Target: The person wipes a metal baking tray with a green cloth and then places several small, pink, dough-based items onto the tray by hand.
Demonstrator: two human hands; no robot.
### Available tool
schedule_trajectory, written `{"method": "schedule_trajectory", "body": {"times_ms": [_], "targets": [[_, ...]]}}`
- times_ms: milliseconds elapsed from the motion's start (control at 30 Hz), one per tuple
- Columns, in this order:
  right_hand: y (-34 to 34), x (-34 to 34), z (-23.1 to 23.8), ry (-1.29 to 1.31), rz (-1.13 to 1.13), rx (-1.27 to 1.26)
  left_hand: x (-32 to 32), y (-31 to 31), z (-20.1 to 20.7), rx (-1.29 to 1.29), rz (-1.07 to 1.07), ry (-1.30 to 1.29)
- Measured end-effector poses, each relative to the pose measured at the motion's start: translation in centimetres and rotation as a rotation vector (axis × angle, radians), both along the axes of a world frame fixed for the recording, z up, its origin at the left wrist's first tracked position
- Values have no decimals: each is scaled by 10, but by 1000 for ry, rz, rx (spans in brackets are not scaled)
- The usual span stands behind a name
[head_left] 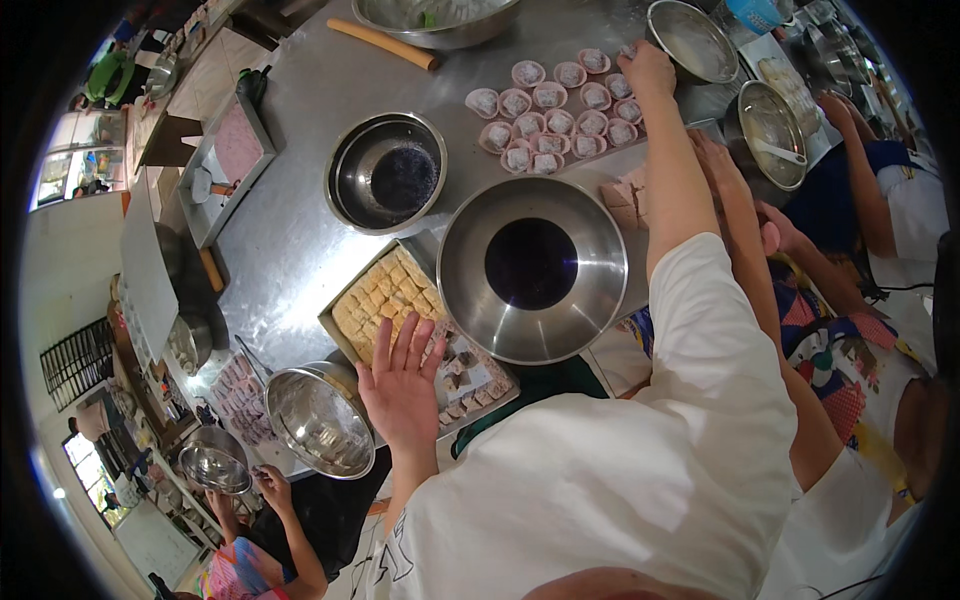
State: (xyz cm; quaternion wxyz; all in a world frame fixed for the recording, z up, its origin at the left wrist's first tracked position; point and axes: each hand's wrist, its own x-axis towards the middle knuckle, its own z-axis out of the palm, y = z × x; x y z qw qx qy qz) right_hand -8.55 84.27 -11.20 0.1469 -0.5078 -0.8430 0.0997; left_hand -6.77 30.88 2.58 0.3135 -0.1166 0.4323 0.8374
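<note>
My left hand (pixel 405 385) is raised with its palm up and fingers spread, holding nothing. It hovers over the near edge of a rectangular tray of crumb-coated, cut yellowish squares (pixel 385 300). My right arm stretches to the far side of the table. There my right hand (pixel 650 72) has its fingertips closed on a small, white-dusted sweet (pixel 628 52), at the far right corner of a cluster of similar sweets in pale pink paper cups (pixel 548 95). Between my arms stands a wide steel bowl (pixel 460 265) with a dark, round middle.
A smaller steel bowl (pixel 335 170) stands beyond the tray, and a wooden rolling pin (pixel 385 45) lies at the back. Pink cut blocks (pixel 625 200) lie beside my right arm. A co-worker's arm (pixel 730 190) reaches in closely there. At lower left, another person's hands hold a sieve (pixel 215 462).
</note>
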Motion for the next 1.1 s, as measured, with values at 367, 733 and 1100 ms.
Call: {"method": "schedule_trajectory", "body": {"times_ms": [367,733,1100], "targets": [[-11,-14,7,-181,88,-2,4,-12,-3,-43,27,79],[-281,-39,163,53,645,184,40,-139,15,-973,548,866],[-473,64,169,374,1093,-120,94,-245,-57,-511,690,71]]}}
